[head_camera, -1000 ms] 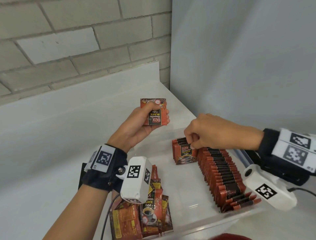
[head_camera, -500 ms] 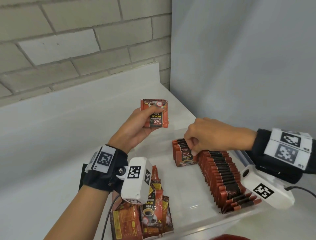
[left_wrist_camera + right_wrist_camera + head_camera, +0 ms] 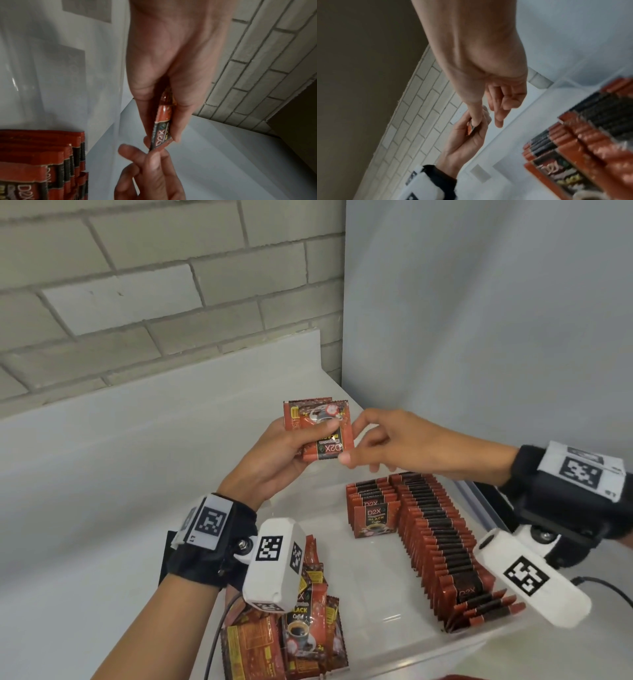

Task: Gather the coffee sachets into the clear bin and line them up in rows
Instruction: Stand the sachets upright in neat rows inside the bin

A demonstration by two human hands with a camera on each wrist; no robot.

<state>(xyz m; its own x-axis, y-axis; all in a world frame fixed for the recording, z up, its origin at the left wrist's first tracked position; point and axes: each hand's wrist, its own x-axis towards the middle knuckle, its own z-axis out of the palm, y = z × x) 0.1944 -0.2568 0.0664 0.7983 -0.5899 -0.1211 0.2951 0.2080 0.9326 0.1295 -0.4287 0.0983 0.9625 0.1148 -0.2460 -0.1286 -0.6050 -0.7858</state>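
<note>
You can't count the held sachets (image 3: 318, 412): your left hand (image 3: 270, 463) covers their lower left. The loose sachets (image 3: 301, 635), lower left of the head view, are half behind the wrist camera (image 3: 274, 566) and cut by the bottom edge. The rows (image 3: 583, 136) in the right wrist view are blurred and clipped at the right edge.

A bare indoor workstation, more test room than home: a grey-painted brick wall (image 3: 137, 285) meets a plain pale-grey panel (image 3: 479, 302) behind a smooth white table (image 3: 102, 474); square black-and-white coded markers (image 3: 209, 520) sit on both wrists.
</note>
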